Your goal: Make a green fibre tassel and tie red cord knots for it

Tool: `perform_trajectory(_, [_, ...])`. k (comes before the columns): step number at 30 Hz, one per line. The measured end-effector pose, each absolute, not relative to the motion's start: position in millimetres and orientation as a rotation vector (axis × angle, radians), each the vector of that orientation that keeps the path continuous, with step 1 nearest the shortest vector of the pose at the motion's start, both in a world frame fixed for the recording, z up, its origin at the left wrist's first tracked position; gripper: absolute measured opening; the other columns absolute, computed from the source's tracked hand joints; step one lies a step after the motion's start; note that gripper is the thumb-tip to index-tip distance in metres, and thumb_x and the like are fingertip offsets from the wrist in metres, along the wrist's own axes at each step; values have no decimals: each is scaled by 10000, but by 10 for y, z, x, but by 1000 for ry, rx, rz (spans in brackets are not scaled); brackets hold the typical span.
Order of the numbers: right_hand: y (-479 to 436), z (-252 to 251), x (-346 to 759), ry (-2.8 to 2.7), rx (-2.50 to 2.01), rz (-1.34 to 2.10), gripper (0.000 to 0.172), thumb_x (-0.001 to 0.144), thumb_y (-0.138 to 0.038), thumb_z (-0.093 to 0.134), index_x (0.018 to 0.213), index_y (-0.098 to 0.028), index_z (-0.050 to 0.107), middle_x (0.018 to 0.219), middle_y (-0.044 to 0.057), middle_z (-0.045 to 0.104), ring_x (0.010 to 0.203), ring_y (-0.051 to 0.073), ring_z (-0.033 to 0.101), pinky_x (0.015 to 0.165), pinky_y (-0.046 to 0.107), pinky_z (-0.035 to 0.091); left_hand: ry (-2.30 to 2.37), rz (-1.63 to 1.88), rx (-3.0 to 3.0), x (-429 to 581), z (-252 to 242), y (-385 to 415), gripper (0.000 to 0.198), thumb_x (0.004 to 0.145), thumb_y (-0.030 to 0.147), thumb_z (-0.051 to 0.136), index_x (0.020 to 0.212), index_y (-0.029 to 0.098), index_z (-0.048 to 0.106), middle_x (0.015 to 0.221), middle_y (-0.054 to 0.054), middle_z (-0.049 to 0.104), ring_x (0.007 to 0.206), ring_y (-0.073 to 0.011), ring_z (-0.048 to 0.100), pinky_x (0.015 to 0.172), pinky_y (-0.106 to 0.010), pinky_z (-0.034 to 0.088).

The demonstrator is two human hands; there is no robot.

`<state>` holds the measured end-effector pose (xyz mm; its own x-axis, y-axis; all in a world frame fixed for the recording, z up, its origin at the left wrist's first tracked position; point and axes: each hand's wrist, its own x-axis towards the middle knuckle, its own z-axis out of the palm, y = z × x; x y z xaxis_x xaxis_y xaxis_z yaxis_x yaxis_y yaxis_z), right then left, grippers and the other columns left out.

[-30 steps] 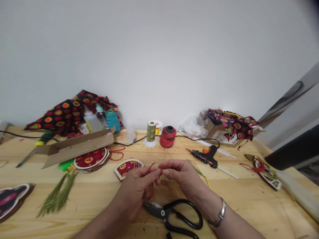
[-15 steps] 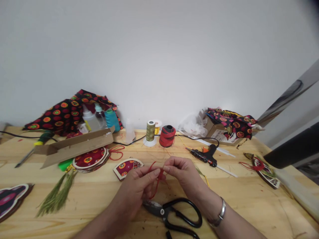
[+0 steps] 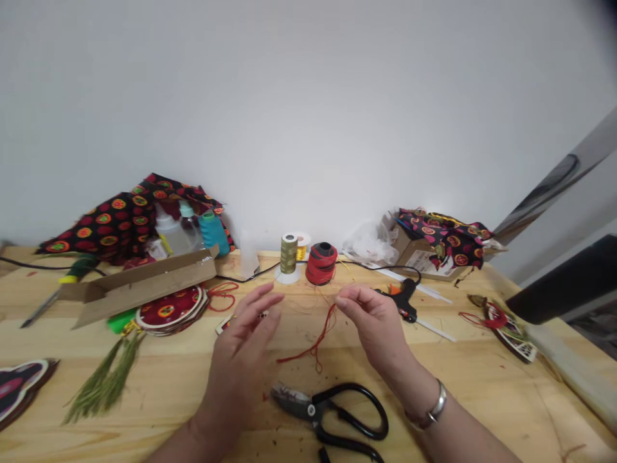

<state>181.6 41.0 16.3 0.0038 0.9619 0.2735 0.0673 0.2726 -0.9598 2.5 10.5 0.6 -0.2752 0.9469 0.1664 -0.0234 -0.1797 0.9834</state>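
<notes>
My right hand pinches a red cord between thumb and fingertips. The cord hangs down and to the left, its loose ends above the wood. My left hand is held apart from it, fingers spread, with nothing in it. Behind the left hand, a fan-shaped patterned piece is mostly hidden. Black-handled scissors lie below, between my two hands. Beyond the right hand stands a spool of red cord, with a strand trailing from it toward the fingers.
A green thread spool and yellow spool stand near the wall. A glue gun lies behind my right hand. Leftward are a cardboard tray, round tasselled pieces and a screwdriver. A cardboard box stands back right.
My left hand has let go of the red cord, moved left and spread its fingers. My right hand has moved slightly right and up, and the cord now hangs from it alone.
</notes>
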Motion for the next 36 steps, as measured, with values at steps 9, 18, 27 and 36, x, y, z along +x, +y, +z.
perform_trajectory(9, [295,118,1701,-1695,-922,755,93,725,-134,673,671,-210,684,752,-1,490,765,130,482,692,258,392,1154,1116,1261,81,95,8,303,739,301,637,1034,257,692,652,8,670,540,-113,515,518,-201,431])
perform_trajectory(18, [259,126,1701,-1737,-921,764,124,729,-77,640,674,-188,648,783,0,475,783,124,475,709,250,393,1102,1003,1313,89,61,25,153,748,288,634,823,211,743,554,14,615,490,-87,465,459,-169,369])
perform_trajectory(27, [346,128,1725,-1514,-981,867,101,718,-134,623,630,-181,607,774,5,499,774,136,480,708,263,393,1063,857,1251,108,45,43,218,764,314,611,629,160,686,551,12,589,469,-69,432,438,-168,317])
perform_trajectory(36, [372,38,1680,-1413,-1170,1039,107,757,-209,574,775,-175,673,792,38,662,765,161,582,747,309,450,995,1032,1268,59,32,89,184,752,311,632,667,193,745,1230,-69,528,1133,-258,469,812,-272,456])
